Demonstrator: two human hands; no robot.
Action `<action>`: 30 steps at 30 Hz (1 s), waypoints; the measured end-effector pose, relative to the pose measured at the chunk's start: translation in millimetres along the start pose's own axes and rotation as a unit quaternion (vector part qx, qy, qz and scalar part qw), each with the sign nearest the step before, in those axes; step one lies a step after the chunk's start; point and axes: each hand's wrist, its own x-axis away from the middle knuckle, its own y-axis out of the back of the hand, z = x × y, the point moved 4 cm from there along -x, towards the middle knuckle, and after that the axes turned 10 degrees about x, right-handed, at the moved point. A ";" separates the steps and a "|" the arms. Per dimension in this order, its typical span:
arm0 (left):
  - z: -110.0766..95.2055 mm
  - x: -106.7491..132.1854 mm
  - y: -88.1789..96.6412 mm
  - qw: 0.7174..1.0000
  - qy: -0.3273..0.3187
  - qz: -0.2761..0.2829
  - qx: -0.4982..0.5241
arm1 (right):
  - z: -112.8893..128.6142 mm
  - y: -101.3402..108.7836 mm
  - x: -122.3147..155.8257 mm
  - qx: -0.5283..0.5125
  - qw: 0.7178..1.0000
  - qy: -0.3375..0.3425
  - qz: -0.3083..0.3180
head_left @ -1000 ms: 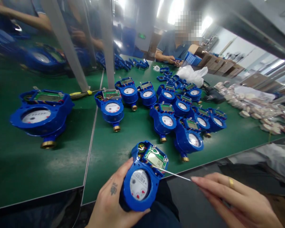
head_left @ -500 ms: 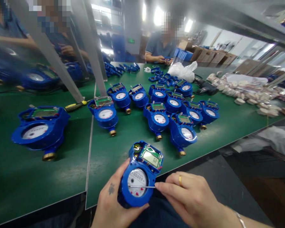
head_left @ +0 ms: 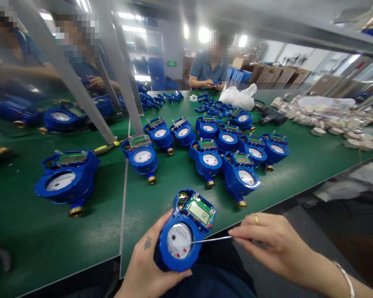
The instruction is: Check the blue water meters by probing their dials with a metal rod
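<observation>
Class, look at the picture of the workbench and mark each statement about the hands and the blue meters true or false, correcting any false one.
1. The left hand holds a blue meter off the table. True.
2. The right hand is empty. False: it pinches a thin metal rod whose tip lies at the meter's dial.
3. The held meter's small screen shows digits. True.
4. The table is red. False: it is green.
5. A screwdriver with a yellow and black handle lies on the table. True.
6. Only one meter lies on the table. False: a cluster of meters lies there.
</observation>
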 end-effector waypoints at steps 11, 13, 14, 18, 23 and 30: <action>-6.6 1.4 -4.9 1.000 0.016 -0.023 0.008 | 49.6 -27.4 -3.7 0.107 0.979 0.026 -0.172; -6.8 3.2 -6.0 0.998 0.038 -0.043 0.019 | 54.8 -36.4 9.9 0.126 0.971 0.001 -0.203; -7.7 3.8 -6.7 0.998 0.045 -0.049 0.024 | 56.6 -40.1 16.3 0.139 0.969 -0.013 -0.206; -13.1 3.2 -9.2 0.998 0.040 -0.042 0.025 | 56.9 -45.4 31.7 0.161 0.965 -0.067 -0.197; -15.7 1.4 -11.4 0.999 0.009 -0.021 0.023 | 51.7 -35.9 35.1 0.150 0.957 -0.086 -0.234; -8.1 5.9 -6.6 0.995 0.082 -0.041 0.025 | 44.6 -32.4 30.0 -0.029 0.978 -0.045 -0.204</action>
